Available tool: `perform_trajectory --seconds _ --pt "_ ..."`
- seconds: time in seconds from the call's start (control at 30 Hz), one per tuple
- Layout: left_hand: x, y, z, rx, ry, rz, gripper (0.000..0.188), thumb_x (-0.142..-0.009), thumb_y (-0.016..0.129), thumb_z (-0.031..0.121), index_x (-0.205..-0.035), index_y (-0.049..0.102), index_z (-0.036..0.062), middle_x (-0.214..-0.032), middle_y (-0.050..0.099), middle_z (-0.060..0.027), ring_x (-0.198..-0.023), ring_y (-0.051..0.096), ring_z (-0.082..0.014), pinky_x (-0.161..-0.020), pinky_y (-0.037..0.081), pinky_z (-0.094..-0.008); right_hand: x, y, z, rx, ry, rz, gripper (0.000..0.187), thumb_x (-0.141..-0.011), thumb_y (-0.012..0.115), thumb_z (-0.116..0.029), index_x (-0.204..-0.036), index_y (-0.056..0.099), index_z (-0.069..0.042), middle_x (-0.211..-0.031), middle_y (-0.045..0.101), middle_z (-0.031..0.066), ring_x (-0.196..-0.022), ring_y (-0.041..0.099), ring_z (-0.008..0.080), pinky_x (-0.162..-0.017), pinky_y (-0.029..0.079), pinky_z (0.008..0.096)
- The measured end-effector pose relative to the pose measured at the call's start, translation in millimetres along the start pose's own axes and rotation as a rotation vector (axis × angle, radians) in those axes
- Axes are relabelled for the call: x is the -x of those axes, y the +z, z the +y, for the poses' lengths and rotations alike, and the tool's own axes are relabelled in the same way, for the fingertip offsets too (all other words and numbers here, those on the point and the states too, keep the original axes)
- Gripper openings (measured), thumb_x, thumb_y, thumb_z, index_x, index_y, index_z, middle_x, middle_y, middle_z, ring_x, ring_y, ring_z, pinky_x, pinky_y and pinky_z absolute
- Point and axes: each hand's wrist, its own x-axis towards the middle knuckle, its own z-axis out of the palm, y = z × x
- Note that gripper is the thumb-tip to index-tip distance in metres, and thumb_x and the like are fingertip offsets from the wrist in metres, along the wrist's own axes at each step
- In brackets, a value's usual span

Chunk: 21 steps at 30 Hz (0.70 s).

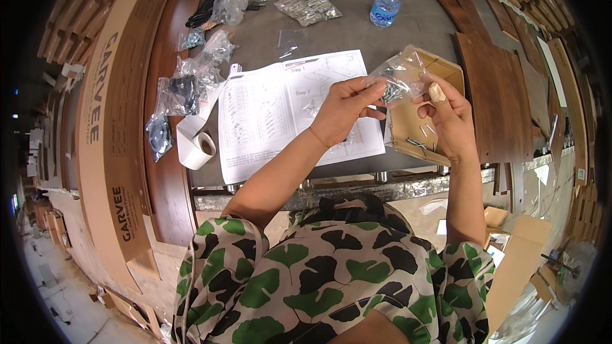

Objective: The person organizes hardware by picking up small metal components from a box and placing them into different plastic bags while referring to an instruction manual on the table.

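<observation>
Between my two hands is a clear plastic bag (pixel 408 67) with small metal screws in its lower part. My left hand (pixel 350 107) pinches the bag's left side, thumb over the screws. My right hand (pixel 449 114), its thumb wrapped in a tan covering, grips the right edge. Beneath the bag stands an open cardboard box (pixel 414 124) with several loose metal pins or bolts (pixel 426 132) inside. Under my left hand and forearm lies an open instruction booklet (pixel 255 130) with line drawings; my arm hides part of its right page.
Left of the booklet are a roll of white tape (pixel 203 145) and several hardware bags (pixel 185 92). Farther back lie another bag of fittings (pixel 308 9) and a water bottle (pixel 386 1). Brown wooden panels (pixel 494 99) flank the right; a long carton (pixel 105 127) stands left.
</observation>
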Motion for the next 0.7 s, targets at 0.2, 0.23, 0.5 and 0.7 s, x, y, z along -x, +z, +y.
perform_trajectory --seconds 0.2,0.23,0.5,0.7 --pt "-1 9 -6 0.123 0.105 0.015 0.025 -0.09 0.064 0.015 -0.11 0.064 -0.0003 -0.103 0.065 -0.0062 -0.085 0.063 -0.0127 -0.071 0.056 -0.0263 2 -12 -2 -0.052 -0.041 -0.017 0.028 -0.094 0.056 -0.01 -0.119 0.06 0.0 -0.104 0.065 0.0072 -0.085 0.058 0.01 -0.067 0.045 0.023" --pt "-1 10 -6 0.101 0.125 0.01 0.025 -0.089 0.065 0.014 -0.11 0.064 -0.0006 -0.102 0.065 -0.0063 -0.084 0.063 -0.0123 -0.071 0.056 -0.026 2 -14 -2 -0.073 -0.038 -0.022 0.028 -0.093 0.056 -0.01 -0.119 0.059 0.0 -0.104 0.065 0.0072 -0.085 0.058 0.0099 -0.067 0.045 0.023" --pt "8 29 9 -0.15 0.183 -0.038 0.025 -0.091 0.062 0.014 -0.11 0.063 -0.0015 -0.097 0.066 -0.0075 -0.076 0.064 -0.0134 -0.069 0.056 -0.0269 0 -6 -34 0.2 -0.03 -0.036 0.025 -0.09 0.063 -0.014 -0.111 0.064 0.0 -0.096 0.067 0.0028 -0.079 0.056 0.0057 -0.067 0.045 0.0211" --pt "3 38 14 0.005 0.161 -0.008 0.03 -0.094 0.059 0.024 -0.109 0.064 -0.0007 -0.09 0.066 -0.0064 -0.069 0.06 -0.0105 -0.062 0.056 -0.0274 -5 -11 -41 0.208 -0.08 0.015 0.024 -0.092 0.063 -0.019 -0.106 0.068 -0.002 -0.091 0.067 -0.0002 -0.077 0.056 0.0043 -0.066 0.045 0.0203"
